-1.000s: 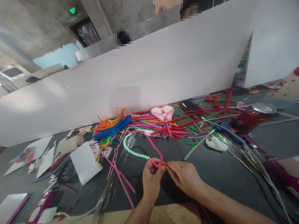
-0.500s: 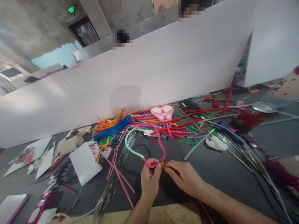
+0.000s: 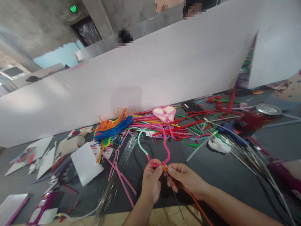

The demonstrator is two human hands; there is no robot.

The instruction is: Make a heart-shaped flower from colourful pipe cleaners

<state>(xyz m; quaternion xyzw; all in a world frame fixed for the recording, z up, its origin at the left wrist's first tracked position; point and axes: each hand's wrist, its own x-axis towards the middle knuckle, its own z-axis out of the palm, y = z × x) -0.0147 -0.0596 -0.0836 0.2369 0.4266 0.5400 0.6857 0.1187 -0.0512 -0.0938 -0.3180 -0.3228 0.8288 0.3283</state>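
A twisted pipe-cleaner loop (image 3: 167, 147), pink with a mint-green stretch on its left side, stands out in front of my hands. My left hand (image 3: 151, 183) is closed, pinching the loop's pink lower end. Close beside it, my right hand (image 3: 190, 182) pinches an orange pipe cleaner (image 3: 198, 205) where it wraps round the loop's bottom. The orange tail runs under my right hand toward the table's near edge. From the wrapped spot a thin dark stem (image 3: 175, 197) slants down toward me. My fingers partly hide the join.
Beyond the loop lie loose pipe cleaners, including a blue bundle (image 3: 115, 129), and a pink and cream heart-shaped piece (image 3: 162, 113). A drink can (image 3: 257, 119) and thin wires are at right. White card (image 3: 86, 164) and a cardboard tube (image 3: 70, 145) sit left. A white partition (image 3: 164, 69) stands behind.
My right hand has turned and moved closer to my left. The dark stem now shows below the join, and more of the orange tail is visible. The loop has narrowed and shifted slightly right.
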